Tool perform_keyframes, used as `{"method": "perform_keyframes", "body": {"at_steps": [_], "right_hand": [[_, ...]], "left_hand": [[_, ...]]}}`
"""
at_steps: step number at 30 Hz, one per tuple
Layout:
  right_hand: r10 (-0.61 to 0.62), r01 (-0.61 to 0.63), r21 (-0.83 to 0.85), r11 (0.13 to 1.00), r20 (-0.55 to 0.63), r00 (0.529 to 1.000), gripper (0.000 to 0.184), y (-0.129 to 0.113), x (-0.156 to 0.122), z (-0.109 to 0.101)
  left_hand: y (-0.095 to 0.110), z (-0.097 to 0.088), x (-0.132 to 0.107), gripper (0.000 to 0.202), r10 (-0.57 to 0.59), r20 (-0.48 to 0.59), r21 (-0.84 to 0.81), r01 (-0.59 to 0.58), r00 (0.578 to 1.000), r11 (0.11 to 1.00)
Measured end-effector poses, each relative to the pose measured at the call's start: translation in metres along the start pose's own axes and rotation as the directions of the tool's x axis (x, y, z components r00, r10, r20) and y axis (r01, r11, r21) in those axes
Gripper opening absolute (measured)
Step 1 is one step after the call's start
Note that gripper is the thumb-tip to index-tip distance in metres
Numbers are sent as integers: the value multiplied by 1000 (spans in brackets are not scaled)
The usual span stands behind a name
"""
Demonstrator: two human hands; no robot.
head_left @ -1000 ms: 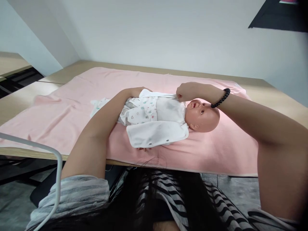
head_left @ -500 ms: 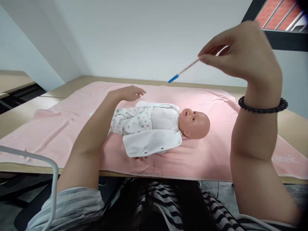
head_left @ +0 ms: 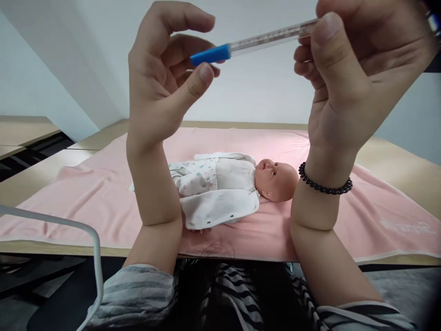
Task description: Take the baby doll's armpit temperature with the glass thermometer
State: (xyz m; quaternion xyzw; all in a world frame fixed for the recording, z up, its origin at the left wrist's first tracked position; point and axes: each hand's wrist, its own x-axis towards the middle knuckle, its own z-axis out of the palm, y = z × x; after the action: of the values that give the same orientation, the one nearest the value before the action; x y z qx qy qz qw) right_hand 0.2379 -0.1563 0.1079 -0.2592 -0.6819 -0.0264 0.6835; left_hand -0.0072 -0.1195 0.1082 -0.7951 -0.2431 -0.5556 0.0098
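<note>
Both my hands are raised close to the camera, high above the table. My right hand (head_left: 347,73) pinches one end of a thin glass thermometer (head_left: 262,41) that has a blue cap at its left end. My left hand (head_left: 161,78) is curled around that blue cap, its thumb and fingertips at or just off the tip. Below them a baby doll (head_left: 237,188) in white printed clothes lies on its back on a pink blanket (head_left: 86,202), head to the right, with the front flap of its top lying open.
The pink blanket covers most of a wooden table (head_left: 396,158) set against a white wall. A white cable (head_left: 69,225) arcs across the lower left. My striped sleeves and dark hair fill the bottom edge. A black bead bracelet (head_left: 324,184) circles my right wrist.
Both hands left the doll's top. My right hand came up holding the thermometer and moved near the camera; my left hand rose from the doll to the thermometer's blue end.
</note>
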Motion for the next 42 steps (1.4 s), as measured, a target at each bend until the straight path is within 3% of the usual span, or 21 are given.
{"method": "perform_keyframes", "body": {"at_steps": [2,4,6,8,9,11,12,13,15,21,26,32,38,42], "right_hand": [[16,-15,-36,999,10,1000,13,-7,-4,2],[42,-44,-66,997,-35,999,14,-11,-7,5],[55,-59,-49,997,-80,995,17,-10,-7,8],[53,-51,22,998,-114,992,19,-5,-7,9],[53,-46,62,997,-111,992,20,-1,-6,9],[56,-50,128,990,-47,997,20,7,-4,5],[58,-56,155,986,-4,998,21,12,-3,3],[60,-66,174,983,43,997,21,16,-1,0],[54,-70,191,979,91,994,20,24,1,-5],[50,-81,217,973,141,989,13,33,4,-12],[65,-84,170,982,114,991,6,37,5,-16],[88,-101,120,988,106,990,14,39,4,-19],[133,-139,112,984,63,989,18,29,2,-17],[160,-167,107,980,70,985,16,28,2,-18]], "left_hand": [[-7,3,-5,28,-42,-19,53,43,999,998],[-15,2,-9,40,-170,30,173,162,985,972],[-20,-2,-11,56,-361,101,317,314,927,895],[-23,-5,-11,66,-436,102,368,373,894,852],[-25,-5,-9,66,-384,76,337,339,920,879],[-28,-2,-3,56,-80,-61,169,89,995,982],[-30,1,1,47,92,-142,71,-83,986,994],[-33,5,5,39,239,-221,-15,-248,946,969],[-39,12,13,28,378,-293,-124,-427,878,896],[-48,18,16,14,391,-294,-191,-454,872,870],[-44,17,13,20,425,-221,-201,-467,878,861],[-36,16,8,16,313,-184,-194,-347,932,918],[-39,15,9,16,370,-198,-157,-402,908,902],[-35,14,8,17,338,-159,-139,-360,928,923]]}}
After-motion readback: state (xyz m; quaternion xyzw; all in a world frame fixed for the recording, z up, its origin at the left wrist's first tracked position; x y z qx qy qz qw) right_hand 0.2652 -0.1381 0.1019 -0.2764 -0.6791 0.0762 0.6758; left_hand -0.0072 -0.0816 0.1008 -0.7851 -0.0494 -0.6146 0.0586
